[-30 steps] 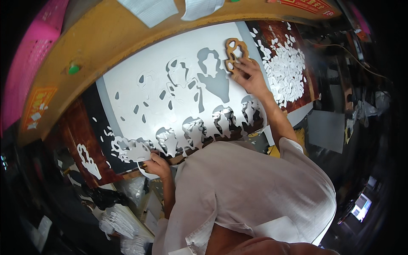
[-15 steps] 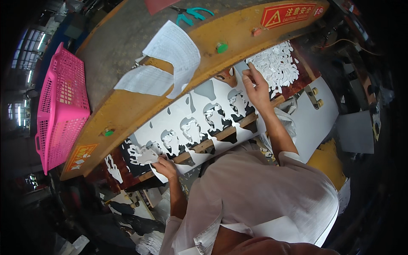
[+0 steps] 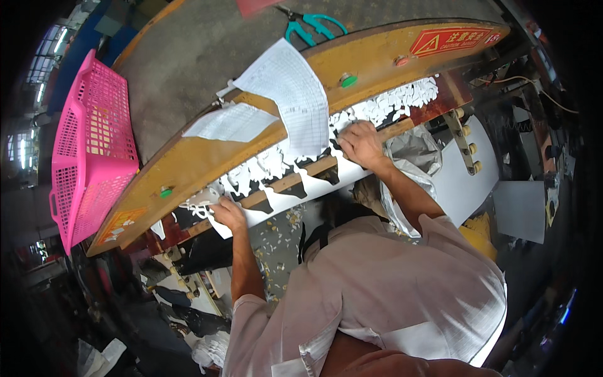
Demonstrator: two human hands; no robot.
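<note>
**Both hands on the punched white sheet at the press edge**

The white sheet (image 3: pixel 295 173), thin and flexible, with figure-shaped cut-outs punched through it, lies across the dark cutting bed under the front lip of the yellow press beam (image 3: pixel 207 166). Its long axis runs from about eight o'clock up to two o'clock, following the beam.

The left hand (image 3: pixel 227 213) is at the sheet's eight-o'clock end, fingers curled onto its edge; whether it pinches the sheet or only presses on it cannot be told. The right hand (image 3: pixel 361 143) lies knuckles up on the sheet toward two o'clock, fingers bent down over the material, apparently gripping it, though the fingertips are hidden. The sheet spans the two hands, each holding its own end.

Loose white offcuts (image 3: pixel 402 100) are heaped past the right hand at two o'clock. Two printed paper sheets (image 3: pixel 289 100) drape over the beam at twelve o'clock, near green buttons (image 3: pixel 348 80). Teal-handled scissors (image 3: pixel 311 26) rest on the grey top beyond. A pink plastic basket (image 3: pixel 88 144), latticed, stands at nine o'clock. A crumpled clear plastic bag (image 3: pixel 408 157) hangs just beside the right forearm.
</note>
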